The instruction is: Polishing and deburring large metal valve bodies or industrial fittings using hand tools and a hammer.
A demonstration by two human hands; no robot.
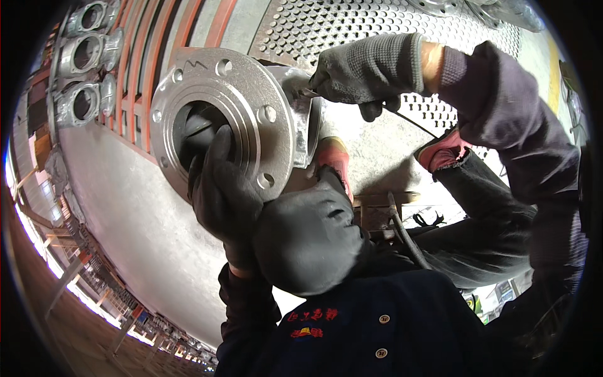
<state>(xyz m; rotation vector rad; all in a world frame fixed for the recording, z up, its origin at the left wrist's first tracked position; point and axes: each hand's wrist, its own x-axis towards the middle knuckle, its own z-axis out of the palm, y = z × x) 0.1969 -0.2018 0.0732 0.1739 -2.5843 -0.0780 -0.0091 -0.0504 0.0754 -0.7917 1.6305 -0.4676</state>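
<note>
A heavy grey metal casting [279, 119] with a round, bolt-holed flange stands in front of me, its wide bore facing left. My left hand [226, 188], in a dark glove, grips the flange at its lower edge, with fingers reaching into the bore. On the casting's far right side, my right hand [370, 69] in a grey knitted glove is closed round a slim tool [309, 92] with a metal tip. Most of that tool is hidden by the glove, so its kind cannot be told. A thin black cord [414, 122] trails from beneath this hand.
Several similar flanged castings [85, 51] line the far left. Behind lie red-edged slats [182, 31] and a perforated metal plate [370, 19]. My dark-clad knee [308, 245] is close below the casting. Pink shoes [333, 157] and a grey hose [405, 232] are beside it.
</note>
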